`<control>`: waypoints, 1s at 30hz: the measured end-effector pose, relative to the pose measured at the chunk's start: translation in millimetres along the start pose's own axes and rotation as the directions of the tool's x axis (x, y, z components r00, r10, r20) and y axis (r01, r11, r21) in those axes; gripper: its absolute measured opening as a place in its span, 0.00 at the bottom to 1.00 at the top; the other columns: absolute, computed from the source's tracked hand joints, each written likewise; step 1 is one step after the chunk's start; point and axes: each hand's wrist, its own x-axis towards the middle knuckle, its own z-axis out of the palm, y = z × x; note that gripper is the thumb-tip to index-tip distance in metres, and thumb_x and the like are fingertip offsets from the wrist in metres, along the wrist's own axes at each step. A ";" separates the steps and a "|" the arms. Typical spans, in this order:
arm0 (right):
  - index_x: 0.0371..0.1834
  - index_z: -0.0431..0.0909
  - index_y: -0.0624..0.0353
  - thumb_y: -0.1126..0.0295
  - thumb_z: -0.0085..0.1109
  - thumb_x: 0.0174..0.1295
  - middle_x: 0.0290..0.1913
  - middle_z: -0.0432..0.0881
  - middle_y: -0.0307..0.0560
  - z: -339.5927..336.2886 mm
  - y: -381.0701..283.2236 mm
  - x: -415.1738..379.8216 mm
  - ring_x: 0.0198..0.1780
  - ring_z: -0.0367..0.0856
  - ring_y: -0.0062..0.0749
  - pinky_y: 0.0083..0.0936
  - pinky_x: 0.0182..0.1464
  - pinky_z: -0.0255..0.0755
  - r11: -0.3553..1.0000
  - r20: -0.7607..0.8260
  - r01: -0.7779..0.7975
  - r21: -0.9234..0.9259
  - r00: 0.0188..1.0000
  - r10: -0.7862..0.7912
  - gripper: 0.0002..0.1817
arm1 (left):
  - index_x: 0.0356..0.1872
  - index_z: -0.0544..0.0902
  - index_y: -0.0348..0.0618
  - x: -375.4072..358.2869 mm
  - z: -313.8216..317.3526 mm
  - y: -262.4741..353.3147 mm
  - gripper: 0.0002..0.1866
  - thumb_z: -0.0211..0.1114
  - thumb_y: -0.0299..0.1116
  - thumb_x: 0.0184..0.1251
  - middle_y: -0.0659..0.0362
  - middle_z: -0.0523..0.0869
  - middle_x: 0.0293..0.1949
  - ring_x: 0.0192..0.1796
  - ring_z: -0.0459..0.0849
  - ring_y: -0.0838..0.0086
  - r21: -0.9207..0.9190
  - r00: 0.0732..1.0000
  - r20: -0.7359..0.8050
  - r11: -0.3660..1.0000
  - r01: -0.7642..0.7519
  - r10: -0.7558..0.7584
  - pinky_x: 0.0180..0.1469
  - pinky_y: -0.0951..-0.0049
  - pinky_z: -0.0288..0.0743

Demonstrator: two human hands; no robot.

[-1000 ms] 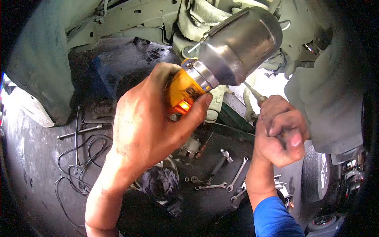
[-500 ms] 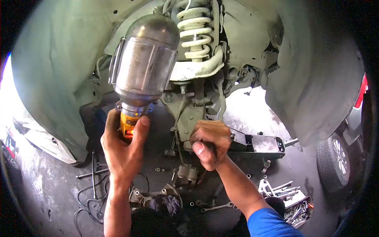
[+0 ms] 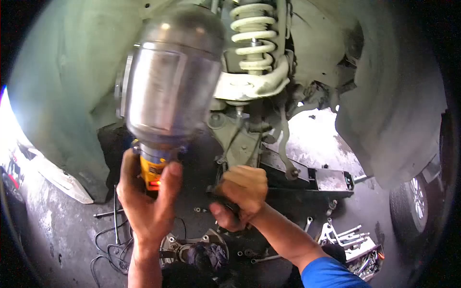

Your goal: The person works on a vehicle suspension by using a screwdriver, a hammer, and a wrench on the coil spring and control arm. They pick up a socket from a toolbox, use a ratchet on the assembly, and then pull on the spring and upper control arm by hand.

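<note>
My left hand (image 3: 146, 201) is closed around the yellow lower end (image 3: 152, 174) of a large metal canister (image 3: 168, 91), which stands nearly upright and is blurred. A small red light glows on the yellow part. My right hand (image 3: 240, 197) is a fist with the thumb towards me. Something dark shows at its fingers, too blurred to name. Behind the hands is a car's suspension, with a pale coil spring (image 3: 253, 36) above a white curved arm (image 3: 252, 86). The knuckle (image 3: 240, 144) hangs beneath, partly behind my right hand.
A floor jack (image 3: 331, 181) sits low behind my right forearm. Wrenches and sockets fill a tray (image 3: 360, 252) at lower right. A cable (image 3: 98, 240), a cross-shaped wrench (image 3: 115, 216), a brake part (image 3: 218, 240) and a dark rag (image 3: 209, 259) lie on the floor.
The canister looks larger and nearer, and my left hand sits slightly lower. My right fist has moved left and down, uncovering a rod end by the jack. The background has shifted right.
</note>
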 end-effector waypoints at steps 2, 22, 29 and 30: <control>0.18 0.74 0.61 0.57 0.59 0.55 0.18 0.70 0.45 -13.7 2.2 1.1 0.18 0.73 0.38 0.32 0.21 0.64 0.998 -0.050 -0.052 0.042 0.997 0.054 0.18 | 0.45 0.77 0.38 1.4 9.0 1.8 0.16 0.73 0.38 0.70 0.65 0.81 0.35 0.37 0.74 0.85 -0.070 0.998 -0.003 0.996 0.058 -0.058 0.39 0.82 0.70; 0.22 0.72 0.60 0.66 0.65 0.56 0.21 0.72 0.49 -66.0 4.1 2.5 0.23 0.76 0.48 0.41 0.27 0.68 0.965 -0.044 -0.130 0.228 0.989 0.144 0.13 | 0.47 0.79 0.35 38.3 55.2 70.9 0.17 0.71 0.40 0.73 0.61 0.83 0.33 0.36 0.75 0.84 0.075 0.992 -0.045 0.991 -0.110 0.114 0.41 0.77 0.74; 0.21 0.72 0.60 0.64 0.59 0.61 0.18 0.71 0.46 -55.5 -1.3 13.0 0.19 0.73 0.44 0.38 0.25 0.67 0.951 -0.188 -0.198 0.235 0.951 0.245 0.15 | 0.47 0.79 0.36 19.3 68.6 39.4 0.17 0.73 0.39 0.71 0.58 0.87 0.35 0.36 0.80 0.80 0.118 0.988 -0.076 0.985 -0.129 0.138 0.43 0.74 0.77; 0.19 0.71 0.61 0.62 0.57 0.62 0.17 0.69 0.45 -59.0 0.0 7.3 0.18 0.71 0.41 0.37 0.24 0.64 0.945 -0.257 -0.194 0.264 0.930 0.263 0.17 | 0.47 0.79 0.36 20.4 67.6 38.5 0.17 0.73 0.38 0.71 0.57 0.87 0.35 0.36 0.81 0.79 0.122 0.988 -0.077 0.985 -0.121 0.131 0.43 0.74 0.78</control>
